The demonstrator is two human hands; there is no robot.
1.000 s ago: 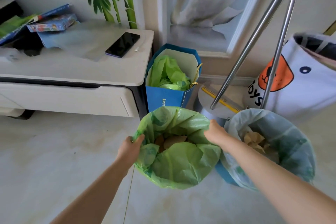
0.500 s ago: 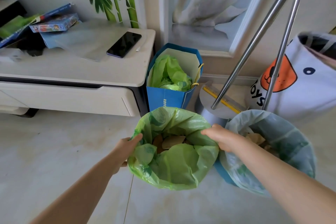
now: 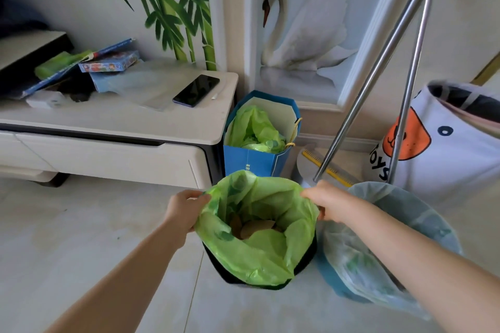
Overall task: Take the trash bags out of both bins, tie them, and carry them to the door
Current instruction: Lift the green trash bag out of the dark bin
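A person's left hand and right hand grip opposite sides of the rim of a crinkled light-green plastic trash bag, which sits in a round black bin standing on the pale tiled floor. The left fingers are curled and pinching the bag's left edge; the right fingers are closed over its right edge, though their tips are hidden behind the plastic. The bag's mouth is held wide, with brown scraps lying at the bottom. The black rim shows below the plastic on the near and right sides.

Just beside it on the right stands a blue bin lined with a translucent pale bag, partly covered by the right forearm.

Behind the green bag, against the wall, a blue paper gift bag holds more crumpled green plastic. To its left stands a white bench with a black smartphone near its right edge. Two slanted metal poles rise at the right, in front of a white fabric toy bag.
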